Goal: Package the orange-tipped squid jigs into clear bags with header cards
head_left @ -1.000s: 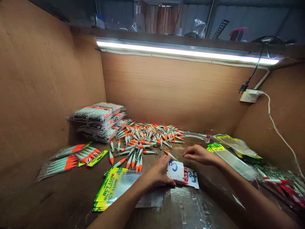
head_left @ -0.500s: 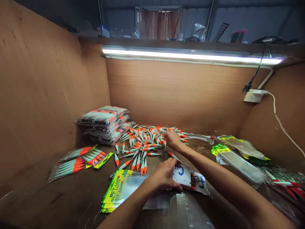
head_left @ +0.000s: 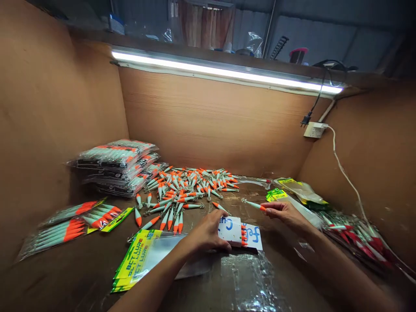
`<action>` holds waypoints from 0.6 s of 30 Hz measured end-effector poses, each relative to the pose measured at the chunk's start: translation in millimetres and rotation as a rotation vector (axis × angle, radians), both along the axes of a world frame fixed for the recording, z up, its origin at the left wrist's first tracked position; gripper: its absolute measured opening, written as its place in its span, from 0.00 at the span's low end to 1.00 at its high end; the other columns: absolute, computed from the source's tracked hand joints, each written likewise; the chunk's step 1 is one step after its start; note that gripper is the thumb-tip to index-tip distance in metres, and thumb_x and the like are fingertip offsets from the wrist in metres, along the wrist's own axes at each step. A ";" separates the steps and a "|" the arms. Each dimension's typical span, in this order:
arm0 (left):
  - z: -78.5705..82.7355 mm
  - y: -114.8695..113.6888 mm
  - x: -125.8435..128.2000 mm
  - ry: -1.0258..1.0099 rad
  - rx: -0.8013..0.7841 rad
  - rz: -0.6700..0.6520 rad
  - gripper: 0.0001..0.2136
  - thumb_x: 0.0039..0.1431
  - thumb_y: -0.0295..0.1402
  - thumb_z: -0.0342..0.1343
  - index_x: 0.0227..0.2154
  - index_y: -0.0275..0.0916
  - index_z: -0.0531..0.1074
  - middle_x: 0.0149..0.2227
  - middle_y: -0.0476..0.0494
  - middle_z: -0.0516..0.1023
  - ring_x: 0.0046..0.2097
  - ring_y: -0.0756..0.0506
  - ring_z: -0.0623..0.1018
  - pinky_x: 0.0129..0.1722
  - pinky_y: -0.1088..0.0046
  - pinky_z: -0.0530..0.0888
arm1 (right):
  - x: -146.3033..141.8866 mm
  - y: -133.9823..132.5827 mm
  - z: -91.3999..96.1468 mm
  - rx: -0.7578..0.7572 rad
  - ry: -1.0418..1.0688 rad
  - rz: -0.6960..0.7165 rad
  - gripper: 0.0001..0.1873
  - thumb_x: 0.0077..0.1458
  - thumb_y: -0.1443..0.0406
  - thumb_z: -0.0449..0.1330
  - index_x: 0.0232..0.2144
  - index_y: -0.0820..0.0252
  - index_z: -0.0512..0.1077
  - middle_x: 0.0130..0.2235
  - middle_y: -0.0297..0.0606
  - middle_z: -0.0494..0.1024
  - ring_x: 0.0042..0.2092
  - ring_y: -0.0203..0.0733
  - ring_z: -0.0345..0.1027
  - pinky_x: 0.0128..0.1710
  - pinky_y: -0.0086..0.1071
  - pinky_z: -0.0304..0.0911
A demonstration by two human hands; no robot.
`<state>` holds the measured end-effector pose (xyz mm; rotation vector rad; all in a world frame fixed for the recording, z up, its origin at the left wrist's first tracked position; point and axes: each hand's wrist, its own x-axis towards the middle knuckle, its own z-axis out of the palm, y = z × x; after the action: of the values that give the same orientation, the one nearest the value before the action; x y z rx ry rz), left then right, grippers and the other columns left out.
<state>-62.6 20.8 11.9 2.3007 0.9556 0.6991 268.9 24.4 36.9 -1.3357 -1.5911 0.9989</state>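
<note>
My left hand (head_left: 207,234) presses down on a white card (head_left: 241,230) with blue writing, fingers curled over its left edge. Orange lure tips show at the card's middle. My right hand (head_left: 283,212) pinches one white lure with an orange end (head_left: 255,204), held just above the table to the right of the card. A large heap of the same orange-and-white lures (head_left: 191,186) lies beyond both hands. Yellow-headed clear bags marked BCT LURE (head_left: 139,258) lie left of my left forearm.
Stacked filled packets (head_left: 117,167) sit at the back left, more filled packets (head_left: 74,221) lie at the left. Green-yellow labelled bags (head_left: 292,190) and red lures (head_left: 357,236) are at the right. Brown walls close in three sides; a socket and cable (head_left: 315,129) hang at the right.
My right hand reached into the lure heap, then came back right of the card with one lure pinched in it. My left hand stayed on the card.
</note>
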 end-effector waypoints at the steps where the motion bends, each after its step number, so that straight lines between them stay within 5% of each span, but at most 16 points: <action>1: 1.5 0.0 0.2 0.009 -0.003 0.003 0.40 0.31 0.44 0.74 0.51 0.42 0.67 0.49 0.41 0.73 0.47 0.37 0.74 0.46 0.63 0.70 | 9.9 -10.9 -3.6 -0.019 -0.030 0.011 0.28 0.47 0.49 0.67 0.46 0.61 0.80 0.36 0.41 0.81 0.35 0.41 0.70 0.36 0.33 0.64; 4: 7.8 -0.4 0.3 0.036 -0.016 0.018 0.38 0.32 0.42 0.74 0.50 0.42 0.68 0.49 0.42 0.73 0.47 0.37 0.74 0.46 0.63 0.71 | 19.5 -32.6 -10.4 -0.046 -0.120 0.119 0.25 0.51 0.50 0.65 0.45 0.60 0.81 0.38 0.41 0.82 0.37 0.44 0.71 0.39 0.34 0.65; 10: 14.8 -1.6 0.7 0.080 -0.013 0.015 0.38 0.33 0.44 0.74 0.50 0.43 0.68 0.48 0.43 0.73 0.47 0.38 0.74 0.45 0.64 0.71 | -9.4 -36.3 -11.3 0.049 -0.196 0.238 0.21 0.56 0.51 0.62 0.44 0.59 0.80 0.42 0.41 0.83 0.42 0.47 0.75 0.42 0.34 0.66; 18: 5.0 -16.4 17.7 0.107 -0.017 -0.027 0.40 0.34 0.48 0.72 0.53 0.44 0.68 0.50 0.41 0.74 0.48 0.37 0.75 0.46 0.63 0.71 | -48.0 -44.7 -25.8 0.435 -0.658 0.112 0.09 0.60 0.59 0.62 0.37 0.55 0.81 0.34 0.39 0.80 0.40 0.44 0.69 0.39 0.34 0.62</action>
<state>-44.9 4.3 16.8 2.3520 0.9722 0.5596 220.9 -20.3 11.1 -1.3375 -2.2291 0.2263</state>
